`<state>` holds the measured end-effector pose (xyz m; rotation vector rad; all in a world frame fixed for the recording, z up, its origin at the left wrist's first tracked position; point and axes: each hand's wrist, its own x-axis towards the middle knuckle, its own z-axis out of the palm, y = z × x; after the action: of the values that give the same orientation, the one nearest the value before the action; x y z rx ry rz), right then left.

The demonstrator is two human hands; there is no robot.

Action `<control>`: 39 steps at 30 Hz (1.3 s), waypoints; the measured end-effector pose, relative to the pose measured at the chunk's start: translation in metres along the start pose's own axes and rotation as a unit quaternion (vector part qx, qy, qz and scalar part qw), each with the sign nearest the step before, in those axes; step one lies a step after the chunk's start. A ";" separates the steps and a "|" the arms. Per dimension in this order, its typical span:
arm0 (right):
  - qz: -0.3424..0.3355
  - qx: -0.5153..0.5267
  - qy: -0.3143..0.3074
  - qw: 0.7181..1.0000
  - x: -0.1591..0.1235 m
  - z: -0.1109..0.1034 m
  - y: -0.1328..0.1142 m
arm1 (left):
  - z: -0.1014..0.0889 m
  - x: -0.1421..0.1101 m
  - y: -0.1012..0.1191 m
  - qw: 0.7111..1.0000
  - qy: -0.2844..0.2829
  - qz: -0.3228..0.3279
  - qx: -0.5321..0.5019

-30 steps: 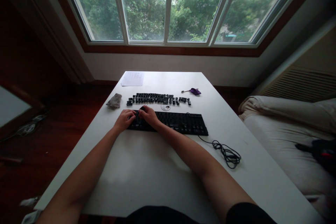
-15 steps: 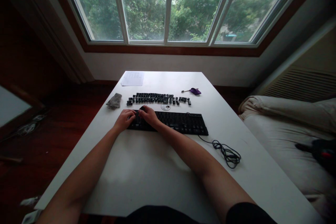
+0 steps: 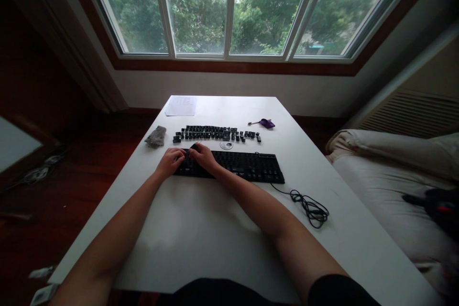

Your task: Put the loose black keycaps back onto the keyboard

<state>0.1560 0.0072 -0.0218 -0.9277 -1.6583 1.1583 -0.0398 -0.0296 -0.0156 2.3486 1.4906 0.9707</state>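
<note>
At the left of the white, smooth-topped table, a crumpled gray cloth with a rough, fuzzy texture lies near the keyboard's left end. Beyond it, by the far edge, lies flat, pale paper with faint marks.

The left hand rests at the left end of the black keyboard, its fingers bent over that corner and pointing toward the other hand. The right hand reaches across just beside it, fingers curled down over the keyboard's left part, with a small dark piece at their tips. Whether either set of fingers is pinching something or only pressing cannot be told.

The keyboard is a long, low rectangle, flat on the table, stretching rightward out from under the right hand and wrist. Past its far edge, small black, blocky keycaps stand in uneven rows, and a thin, round, silvery disc lies between them and the keyboard. Farther right are a slender stick and a folded purple item touching it. A thin black cable leaves the keyboard's near edge and ends in a loose, looped bundle. At far right is a wrinkled, pale fabric cushion.
</note>
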 end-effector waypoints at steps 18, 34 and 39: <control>-0.059 -0.146 -0.022 0.987 -0.010 -0.004 -0.019 | 0.001 0.000 -0.003 1.000 0.000 -0.012 -0.010; -0.093 -0.196 -0.047 0.975 -0.013 -0.004 -0.022 | 0.000 0.001 0.001 1.000 -0.002 -0.013 -0.019; -0.089 -0.201 -0.044 0.974 -0.012 -0.003 -0.019 | -0.001 0.002 0.002 1.000 -0.006 -0.011 -0.021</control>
<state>0.1611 -0.0085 -0.0060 -0.9573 -2.0501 0.7644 -0.0382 -0.0292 -0.0134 2.3004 1.4727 0.9708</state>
